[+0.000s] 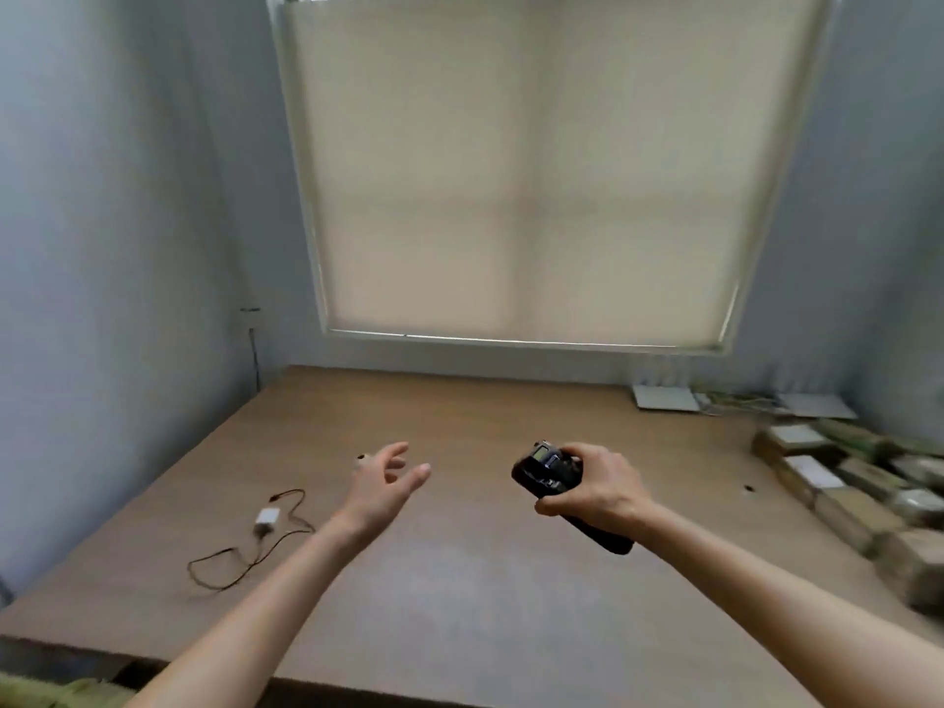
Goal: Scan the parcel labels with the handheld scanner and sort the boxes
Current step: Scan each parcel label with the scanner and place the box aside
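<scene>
Black scanner (549, 470), brown boxes (843, 498)

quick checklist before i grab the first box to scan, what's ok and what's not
1. Scanner in hand: ok. The right hand grips the black handheld scanner above the table.
2. Free hand for the boxes: ok. The left hand is open and holds nothing.
3. Boxes within sight: ok. The parcel boxes sit packed along the table's right side, some with white labels facing up.
4. Labels readable: cannot tell, that side is blurred.
5. Scanner switched on: cannot tell, its small screen shows no detail.
6. Sorting space: mostly ok, but a white charger and cable lie on the left of the table.
</scene>
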`<state>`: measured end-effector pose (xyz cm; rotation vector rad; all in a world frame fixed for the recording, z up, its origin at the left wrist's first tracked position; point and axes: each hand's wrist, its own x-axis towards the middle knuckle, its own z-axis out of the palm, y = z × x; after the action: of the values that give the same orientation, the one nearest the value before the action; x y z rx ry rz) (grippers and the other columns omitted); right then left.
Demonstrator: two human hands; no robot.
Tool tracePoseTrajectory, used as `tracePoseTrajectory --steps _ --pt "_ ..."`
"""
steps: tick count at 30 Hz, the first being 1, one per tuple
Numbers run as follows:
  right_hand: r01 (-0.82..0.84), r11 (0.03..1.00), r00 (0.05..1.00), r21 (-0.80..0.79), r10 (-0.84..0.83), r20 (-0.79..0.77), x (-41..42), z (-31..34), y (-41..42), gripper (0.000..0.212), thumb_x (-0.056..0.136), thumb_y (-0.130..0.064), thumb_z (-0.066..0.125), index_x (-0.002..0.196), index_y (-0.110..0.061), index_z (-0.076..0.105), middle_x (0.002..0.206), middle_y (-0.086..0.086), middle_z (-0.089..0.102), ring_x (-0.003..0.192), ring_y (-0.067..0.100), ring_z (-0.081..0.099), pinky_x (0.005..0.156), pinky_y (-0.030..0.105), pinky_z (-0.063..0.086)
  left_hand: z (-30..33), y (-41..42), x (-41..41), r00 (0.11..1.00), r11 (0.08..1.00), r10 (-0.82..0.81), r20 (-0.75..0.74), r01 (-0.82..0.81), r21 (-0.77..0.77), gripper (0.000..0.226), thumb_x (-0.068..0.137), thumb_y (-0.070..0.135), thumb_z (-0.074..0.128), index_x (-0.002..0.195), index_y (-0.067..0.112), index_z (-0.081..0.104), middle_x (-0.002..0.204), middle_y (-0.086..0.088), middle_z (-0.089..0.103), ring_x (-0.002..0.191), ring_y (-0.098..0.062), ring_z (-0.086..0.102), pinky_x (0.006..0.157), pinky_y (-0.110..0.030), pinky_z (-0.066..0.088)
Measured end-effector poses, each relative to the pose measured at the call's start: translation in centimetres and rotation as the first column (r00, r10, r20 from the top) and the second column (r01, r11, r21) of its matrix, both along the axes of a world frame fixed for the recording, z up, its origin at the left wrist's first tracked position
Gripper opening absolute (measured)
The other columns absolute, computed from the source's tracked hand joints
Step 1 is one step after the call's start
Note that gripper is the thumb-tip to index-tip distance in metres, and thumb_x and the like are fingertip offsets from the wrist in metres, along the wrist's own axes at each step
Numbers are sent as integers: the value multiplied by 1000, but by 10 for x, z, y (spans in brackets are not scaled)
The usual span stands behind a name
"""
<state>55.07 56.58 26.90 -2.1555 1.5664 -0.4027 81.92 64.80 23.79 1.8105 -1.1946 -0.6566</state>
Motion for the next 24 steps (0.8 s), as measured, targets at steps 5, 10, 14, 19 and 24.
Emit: tracePoseTrajectory --steps 5,10,14,19,24 --pt "311 950 950 17 -310 -20 -199 24 -18 72 54 -59 86 121 -39 66 106 -9 73 98 18 68 85 34 59 23 -90 -178 963 964 -267 32 267 2 55 94 35 68 143 14 52 121 -9 66 106 -19 62 90 -28 47" --pt "513 858 858 31 -511 -53 -383 30 -20 77 59 -56 90 128 -33 65 116 -4 72 103 19 66 86 33 58 22 -161 -366 874 874 -486 17 486 4 58 94 39 68 143 13 52 118 -6 67 105 -18 64 94 -30 50" --pt "637 770 771 44 -635 -53 -500 26 -22 77 61 -55 89 130 -31 64 124 0 70 111 22 64 84 30 53 17 -196 -495 783 783 -622 10 622 9 61 95 44 64 146 15 48 125 -8 64 110 -19 63 93 -30 51" --pt "744 665 668 67 -743 -38 -603 14 -30 81 63 -55 89 136 -32 61 130 0 68 116 25 63 93 35 54 9 -235 -606 706 706 -708 -11 708 29 61 96 44 62 148 16 46 125 -7 64 111 -19 62 97 -33 52" --pt "813 574 580 95 -813 -58 -674 -13 -52 83 60 -60 88 135 -37 61 132 -2 68 118 25 63 82 30 48 -13 -279 -690 635 631 -772 -32 771 86 60 98 43 60 149 17 43 129 -8 61 114 -19 60 98 -33 52"
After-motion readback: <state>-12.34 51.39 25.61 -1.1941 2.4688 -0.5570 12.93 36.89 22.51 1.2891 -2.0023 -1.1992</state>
